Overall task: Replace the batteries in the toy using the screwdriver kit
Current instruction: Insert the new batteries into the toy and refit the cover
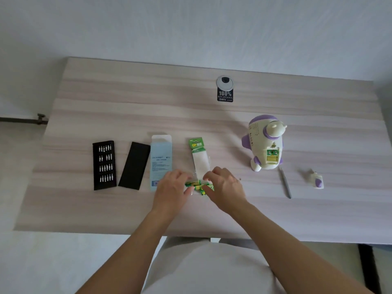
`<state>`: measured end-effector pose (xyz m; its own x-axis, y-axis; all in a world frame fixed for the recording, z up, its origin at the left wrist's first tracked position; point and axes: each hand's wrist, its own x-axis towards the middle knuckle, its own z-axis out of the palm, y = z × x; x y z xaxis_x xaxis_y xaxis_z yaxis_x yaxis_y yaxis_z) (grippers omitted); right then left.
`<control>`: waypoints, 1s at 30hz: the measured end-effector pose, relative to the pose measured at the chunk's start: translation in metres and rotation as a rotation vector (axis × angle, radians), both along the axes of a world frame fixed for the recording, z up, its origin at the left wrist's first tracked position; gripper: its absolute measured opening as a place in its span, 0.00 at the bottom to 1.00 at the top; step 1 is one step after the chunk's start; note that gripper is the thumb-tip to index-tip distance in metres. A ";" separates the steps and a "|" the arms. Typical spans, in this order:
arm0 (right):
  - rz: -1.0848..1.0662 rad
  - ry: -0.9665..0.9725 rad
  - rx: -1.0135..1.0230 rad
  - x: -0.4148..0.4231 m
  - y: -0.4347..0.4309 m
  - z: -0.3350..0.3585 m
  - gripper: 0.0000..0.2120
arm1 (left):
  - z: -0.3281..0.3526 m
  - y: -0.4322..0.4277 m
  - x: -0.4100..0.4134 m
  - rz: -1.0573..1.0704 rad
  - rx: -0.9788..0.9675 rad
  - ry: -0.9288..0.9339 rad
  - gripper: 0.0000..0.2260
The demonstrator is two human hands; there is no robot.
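Toy (264,143) lies at the right, battery bay open. Left hand (171,187) and right hand (224,185) pinch the green batteries (196,184) with curled fingers.

head-worn wide-angle view, looking steeply down over table (212,128)

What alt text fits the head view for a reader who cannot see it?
The left hand and right hand hold a clear pack of green batteries on a wooden desk. To the right lies a white-and-purple toy, battery compartment open, screwdriver and cover beside it.
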<state>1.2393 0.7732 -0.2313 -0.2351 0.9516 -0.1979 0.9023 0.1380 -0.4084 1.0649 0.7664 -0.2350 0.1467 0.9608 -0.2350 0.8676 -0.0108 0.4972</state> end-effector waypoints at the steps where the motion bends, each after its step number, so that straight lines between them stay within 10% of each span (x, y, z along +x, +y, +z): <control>1: 0.004 -0.018 -0.003 -0.004 0.002 -0.001 0.10 | -0.003 0.002 0.000 -0.007 -0.002 0.003 0.13; 22: 0.016 -0.193 -0.068 -0.038 0.009 -0.012 0.10 | -0.007 0.018 -0.015 0.120 -0.166 -0.199 0.03; 30: -0.044 -0.106 0.042 -0.031 0.006 0.005 0.05 | 0.005 0.005 -0.019 0.196 -0.156 -0.335 0.14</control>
